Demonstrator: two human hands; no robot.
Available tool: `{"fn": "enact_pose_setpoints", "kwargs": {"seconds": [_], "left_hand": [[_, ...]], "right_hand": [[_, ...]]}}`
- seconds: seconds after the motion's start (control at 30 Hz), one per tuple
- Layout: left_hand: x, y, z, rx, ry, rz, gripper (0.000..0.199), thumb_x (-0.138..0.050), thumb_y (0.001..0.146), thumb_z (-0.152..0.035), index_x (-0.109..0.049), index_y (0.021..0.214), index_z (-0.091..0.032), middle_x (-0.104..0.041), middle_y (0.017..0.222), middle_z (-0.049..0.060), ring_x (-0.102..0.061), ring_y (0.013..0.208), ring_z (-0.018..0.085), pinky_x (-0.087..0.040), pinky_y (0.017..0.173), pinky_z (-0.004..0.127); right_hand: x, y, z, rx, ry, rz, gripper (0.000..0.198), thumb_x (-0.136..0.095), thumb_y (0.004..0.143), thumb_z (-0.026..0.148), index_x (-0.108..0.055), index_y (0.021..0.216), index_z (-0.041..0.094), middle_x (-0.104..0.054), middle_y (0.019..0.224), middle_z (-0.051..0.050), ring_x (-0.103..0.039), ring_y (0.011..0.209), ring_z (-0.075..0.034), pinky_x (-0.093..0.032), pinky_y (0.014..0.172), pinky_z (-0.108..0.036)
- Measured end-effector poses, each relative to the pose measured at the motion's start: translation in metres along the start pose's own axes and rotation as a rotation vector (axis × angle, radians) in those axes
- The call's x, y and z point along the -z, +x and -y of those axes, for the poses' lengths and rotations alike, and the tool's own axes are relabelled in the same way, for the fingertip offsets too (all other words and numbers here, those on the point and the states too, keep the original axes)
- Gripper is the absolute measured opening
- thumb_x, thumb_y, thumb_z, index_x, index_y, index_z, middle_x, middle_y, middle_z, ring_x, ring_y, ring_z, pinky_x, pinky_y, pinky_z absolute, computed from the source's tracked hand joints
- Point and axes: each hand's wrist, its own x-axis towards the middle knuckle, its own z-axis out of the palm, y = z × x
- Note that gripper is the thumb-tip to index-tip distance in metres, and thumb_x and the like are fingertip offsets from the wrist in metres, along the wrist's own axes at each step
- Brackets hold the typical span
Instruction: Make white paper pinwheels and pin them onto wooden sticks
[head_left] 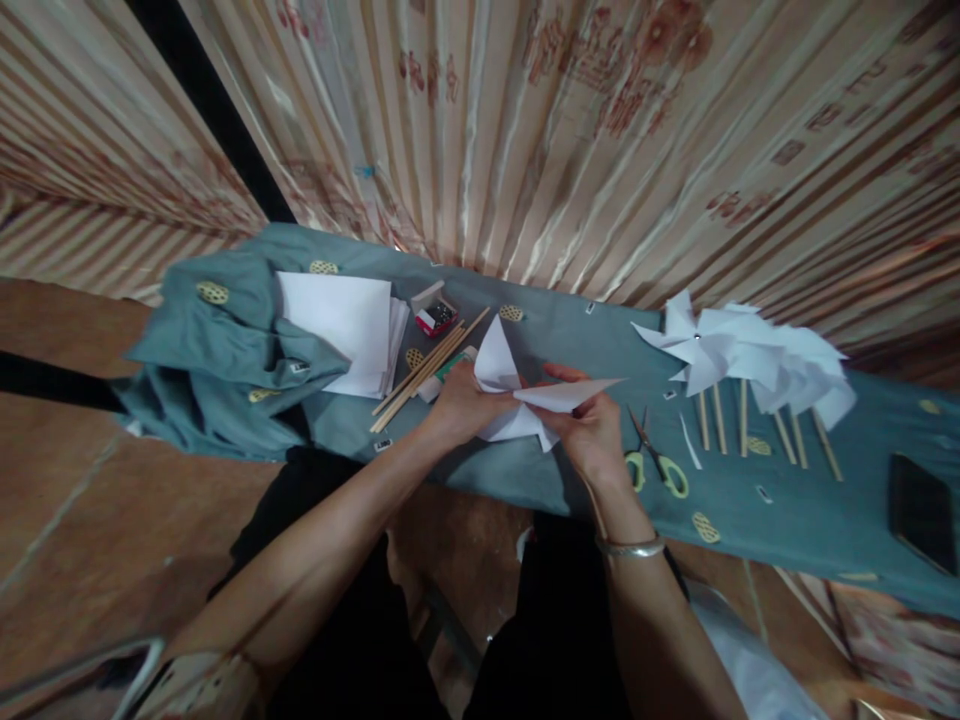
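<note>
Between my hands is a white paper pinwheel [496,357], its blades partly folded in toward the middle. My left hand [459,408] is closed on its left side, with the thumb pressed near the centre. On the right, my right hand [594,432] grips a blade that points right, its fingers behind the paper. Scissors [654,458] with green handles lie partly spread just right of my right hand, beside a thin paper strip [690,441]. Several wooden sticks [427,372] lie left of my left hand, over a small green and white item that is partly covered.
A stack of white paper [337,325] lies at the left by bunched cloth [217,340]. Behind the sticks stands an open red box [436,315] of small dark pieces. Several finished pinwheels [750,345] on sticks overlap at the right, near a dark phone [924,510]. A pleated curtain [480,130] hangs behind.
</note>
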Motion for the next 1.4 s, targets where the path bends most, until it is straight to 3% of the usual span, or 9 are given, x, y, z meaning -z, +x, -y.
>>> {"fn": "enact_pose_setpoints", "kwargs": {"seconds": [0.57, 0.97, 1.17, 1.3, 1.4], "left_hand": [[0.003, -0.002, 0.009, 0.008, -0.038, 0.034, 0.029, -0.074, 0.066, -0.036, -0.072, 0.082, -0.012, -0.074, 0.079, 0.007, -0.066, 0.072, 0.018, -0.050, 0.068, 0.026], [-0.001, -0.002, 0.009, 0.129, -0.118, 0.008, 0.020, -0.073, 0.062, -0.023, -0.071, 0.077, -0.011, -0.070, 0.069, 0.004, -0.061, 0.064, 0.015, -0.046, 0.061, 0.025], [0.003, -0.002, 0.000, 0.033, -0.141, 0.130, 0.032, -0.077, 0.064, -0.032, -0.074, 0.087, -0.011, -0.074, 0.081, 0.007, -0.066, 0.075, 0.018, -0.050, 0.072, 0.028], [0.023, 0.011, -0.002, -0.081, -0.125, -0.027, 0.043, -0.070, 0.075, -0.042, -0.072, 0.106, -0.013, -0.074, 0.100, 0.010, -0.068, 0.090, 0.022, -0.052, 0.084, 0.034], [0.046, 0.027, 0.002, -0.206, 0.238, -0.254, 0.027, -0.059, 0.086, -0.034, -0.073, 0.100, -0.017, -0.074, 0.101, 0.008, -0.068, 0.093, 0.021, -0.052, 0.085, 0.033]], "right_hand": [[-0.007, -0.002, 0.002, -0.086, 0.056, -0.022, 0.060, -0.089, 0.044, 0.038, -0.065, 0.095, 0.018, -0.074, 0.072, 0.001, -0.069, 0.068, -0.021, -0.056, 0.067, -0.033], [-0.001, -0.002, -0.007, -0.173, 0.103, 0.042, 0.062, -0.089, 0.048, 0.039, -0.064, 0.101, 0.018, -0.075, 0.074, 0.000, -0.067, 0.062, -0.018, -0.052, 0.057, -0.028], [0.005, 0.004, -0.001, -0.152, 0.081, -0.007, 0.063, -0.090, 0.045, 0.041, -0.065, 0.099, 0.019, -0.075, 0.074, 0.001, -0.068, 0.063, -0.019, -0.054, 0.059, -0.029], [0.017, 0.008, 0.001, -0.144, 0.076, -0.080, 0.064, -0.090, 0.047, 0.043, -0.065, 0.101, 0.019, -0.075, 0.074, 0.000, -0.069, 0.063, -0.019, -0.055, 0.058, -0.029], [0.027, 0.009, 0.000, -0.132, 0.081, -0.110, 0.064, -0.090, 0.047, 0.043, -0.065, 0.102, 0.020, -0.076, 0.076, 0.000, -0.069, 0.065, -0.019, -0.056, 0.060, -0.028]]}}
